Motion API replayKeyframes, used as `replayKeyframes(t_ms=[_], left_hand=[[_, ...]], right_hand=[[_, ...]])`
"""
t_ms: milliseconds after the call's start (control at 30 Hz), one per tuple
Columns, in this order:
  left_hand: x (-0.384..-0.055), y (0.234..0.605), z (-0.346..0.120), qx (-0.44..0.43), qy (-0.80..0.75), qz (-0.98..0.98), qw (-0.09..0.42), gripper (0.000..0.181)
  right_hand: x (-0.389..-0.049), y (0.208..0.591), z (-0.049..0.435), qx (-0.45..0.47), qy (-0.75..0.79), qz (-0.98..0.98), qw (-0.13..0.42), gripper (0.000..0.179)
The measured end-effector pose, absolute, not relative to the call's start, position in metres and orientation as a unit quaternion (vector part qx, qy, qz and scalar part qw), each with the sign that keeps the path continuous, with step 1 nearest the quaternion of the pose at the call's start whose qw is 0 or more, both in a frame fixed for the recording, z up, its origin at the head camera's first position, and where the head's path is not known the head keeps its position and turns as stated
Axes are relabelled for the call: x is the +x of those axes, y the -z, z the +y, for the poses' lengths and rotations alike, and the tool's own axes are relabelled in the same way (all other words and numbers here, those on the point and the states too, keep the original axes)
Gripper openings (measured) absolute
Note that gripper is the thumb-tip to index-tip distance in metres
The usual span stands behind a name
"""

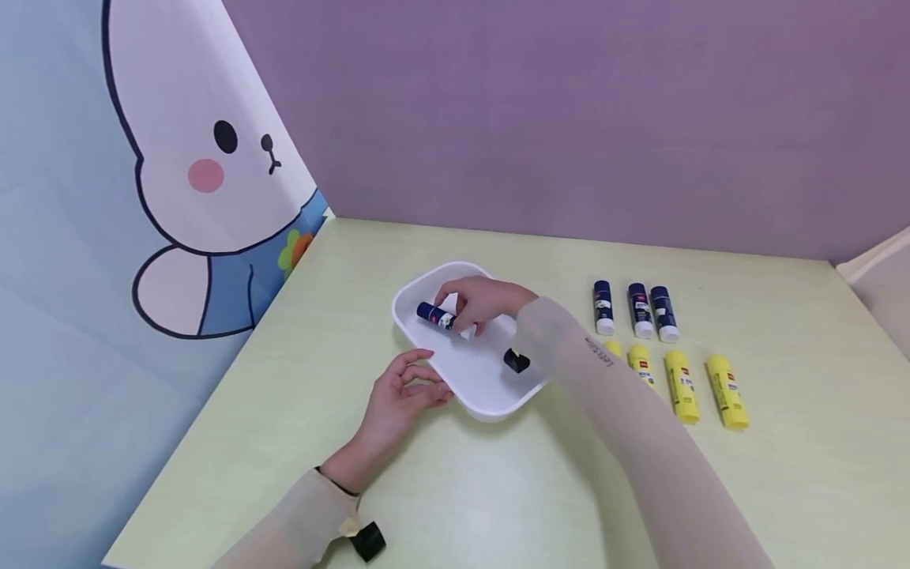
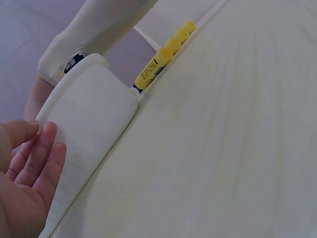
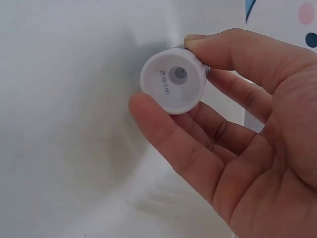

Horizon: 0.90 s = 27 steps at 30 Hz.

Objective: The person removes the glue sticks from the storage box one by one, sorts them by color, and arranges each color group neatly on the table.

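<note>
A blue glue stick with a white base (image 1: 434, 315) lies tilted inside a white plastic basin (image 1: 478, 379). My right hand (image 1: 485, 302) reaches over the basin and pinches the stick near its white end. In the right wrist view, the hollow white base (image 3: 158, 91) faces the camera, between thumb and fingers. At the basin's near left side, my left hand (image 1: 408, 395) touches the rim with loosely bent fingers. The left wrist view shows those fingertips (image 2: 48, 130) against the basin's outer wall (image 2: 94, 109).
Three blue glue sticks (image 1: 641, 310) lie in a row right of the basin. Several yellow glue sticks (image 1: 682, 386) form a row nearer me, one partly hidden by my right sleeve (image 1: 626, 411). A purple wall (image 1: 569, 118) stands behind the pale table (image 1: 817, 442).
</note>
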State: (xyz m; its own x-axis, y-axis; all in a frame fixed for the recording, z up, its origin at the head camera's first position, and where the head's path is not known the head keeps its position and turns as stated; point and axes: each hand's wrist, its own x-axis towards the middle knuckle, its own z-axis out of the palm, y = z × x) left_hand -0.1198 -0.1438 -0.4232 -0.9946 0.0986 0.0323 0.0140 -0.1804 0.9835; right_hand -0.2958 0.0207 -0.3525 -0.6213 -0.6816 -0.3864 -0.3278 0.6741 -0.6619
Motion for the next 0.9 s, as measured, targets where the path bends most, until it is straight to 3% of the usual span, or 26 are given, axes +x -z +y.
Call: replayKeyframes(t_ms=[900], left_hand=[[-0.121, 0.426, -0.146, 0.05, -0.767, 0.64, 0.016, 0.05]], right_hand=[[-0.291, 0.334, 0.077, -0.246, 0.402, 0.835, 0.283, 0.055]])
